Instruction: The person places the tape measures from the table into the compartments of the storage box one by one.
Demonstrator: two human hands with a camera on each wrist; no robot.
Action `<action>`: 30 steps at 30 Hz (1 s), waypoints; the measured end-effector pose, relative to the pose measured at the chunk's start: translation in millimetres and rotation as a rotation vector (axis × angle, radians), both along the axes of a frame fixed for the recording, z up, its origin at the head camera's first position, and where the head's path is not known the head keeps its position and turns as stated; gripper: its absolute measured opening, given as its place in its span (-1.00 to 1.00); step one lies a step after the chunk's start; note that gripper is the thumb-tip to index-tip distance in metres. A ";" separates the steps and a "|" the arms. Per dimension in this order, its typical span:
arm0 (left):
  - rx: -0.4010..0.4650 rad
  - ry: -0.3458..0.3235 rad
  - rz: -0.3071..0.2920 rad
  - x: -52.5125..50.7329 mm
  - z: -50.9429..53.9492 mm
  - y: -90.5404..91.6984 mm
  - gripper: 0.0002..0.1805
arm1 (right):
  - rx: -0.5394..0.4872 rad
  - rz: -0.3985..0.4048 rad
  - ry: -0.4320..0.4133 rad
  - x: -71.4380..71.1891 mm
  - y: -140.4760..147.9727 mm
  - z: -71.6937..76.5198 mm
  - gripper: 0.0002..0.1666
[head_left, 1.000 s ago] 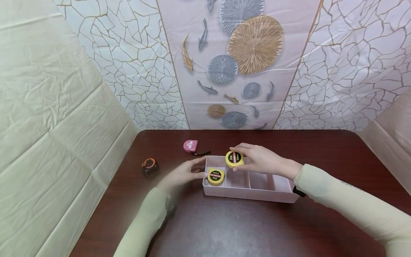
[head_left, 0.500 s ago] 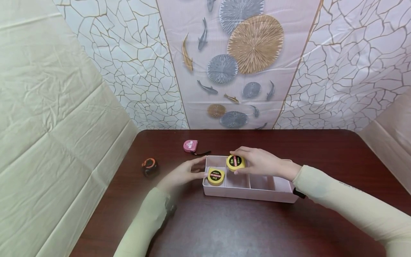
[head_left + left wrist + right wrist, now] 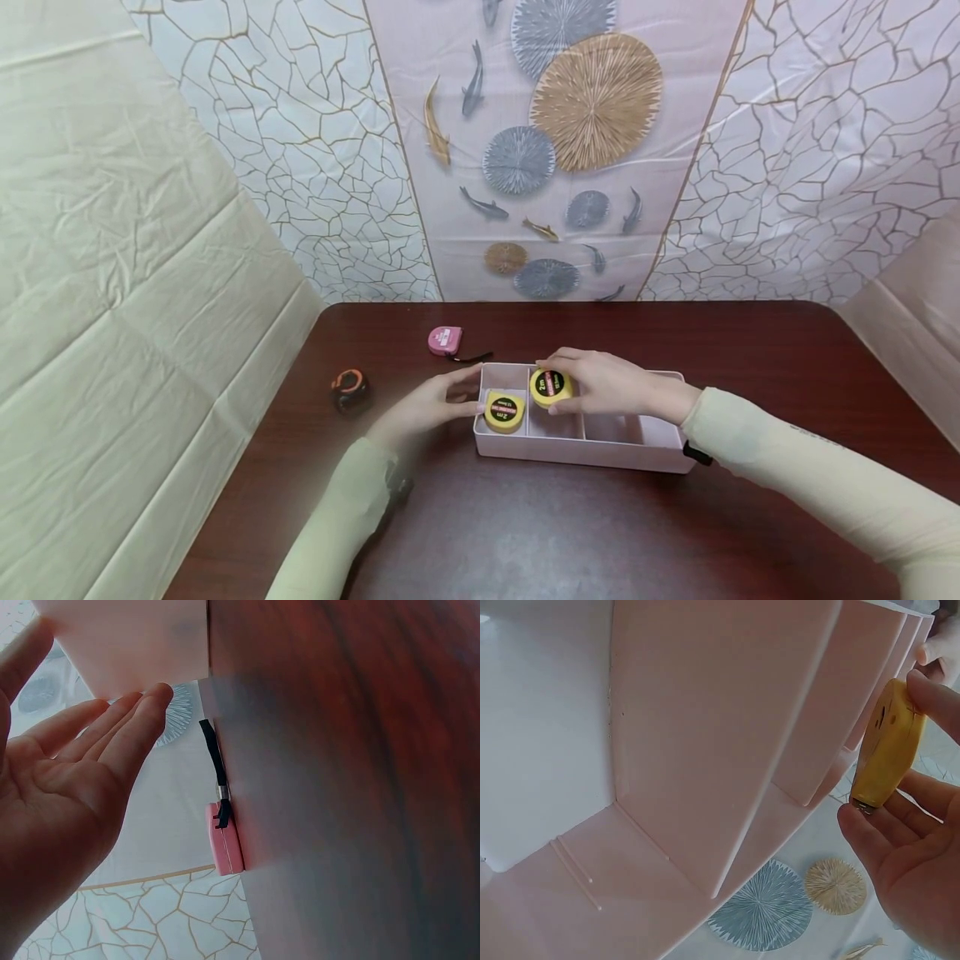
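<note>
Between thumb and fingers, my right hand (image 3: 606, 383) pinches a yellow tape measure (image 3: 550, 387) with a black "2m" face. It is at the rim of the second compartment from the left of a pale pink divided box (image 3: 585, 455). In the right wrist view, this tape measure (image 3: 889, 746) is held by its edges, near the dividers. Another yellow tape measure (image 3: 504, 412) lies in the leftmost compartment. My left hand (image 3: 423, 407) rests against the box's left end. In the left wrist view, its fingers (image 3: 135, 742) are extended and touch the end wall.
A pink tape measure (image 3: 445, 340) with a black strap lies on the dark wood table (image 3: 480, 533) behind the box's left end. An orange and black tape measure (image 3: 350, 390) sits further left. Patterned cloth (image 3: 352, 167) hangs behind the table.
My right hand has lowered the yellow tape measure slightly, moving it a little right toward the second compartment. The left hand and the box look still.
</note>
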State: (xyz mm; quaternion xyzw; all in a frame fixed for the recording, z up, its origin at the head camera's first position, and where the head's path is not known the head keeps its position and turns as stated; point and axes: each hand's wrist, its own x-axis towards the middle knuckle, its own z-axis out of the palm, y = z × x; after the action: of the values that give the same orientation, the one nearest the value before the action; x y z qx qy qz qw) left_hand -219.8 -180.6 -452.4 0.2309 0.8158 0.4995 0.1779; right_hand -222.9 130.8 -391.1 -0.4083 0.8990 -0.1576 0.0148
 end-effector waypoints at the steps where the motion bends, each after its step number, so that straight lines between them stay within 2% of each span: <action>1: -0.001 0.000 0.000 0.2 0.2 0.0 -0.21 | -0.001 0.002 -0.003 0.2 -0.3 -0.2 -0.27; 9: 0.007 0.002 0.000 0.5 -0.8 -1.6 -0.22 | -0.006 0.030 -0.008 1.0 -2.4 -1.7 -0.27; 30: 0.008 0.001 -0.008 -0.3 -0.2 -1.7 -0.22 | 0.031 0.046 -0.025 1.8 -2.6 -2.2 -0.21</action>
State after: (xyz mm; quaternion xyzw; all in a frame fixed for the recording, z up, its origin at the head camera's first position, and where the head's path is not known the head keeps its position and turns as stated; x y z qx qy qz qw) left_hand -220.1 -182.3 -452.6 0.2351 0.8128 0.5021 0.1787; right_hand -221.1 128.2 -393.2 -0.4264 0.8915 -0.1485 0.0360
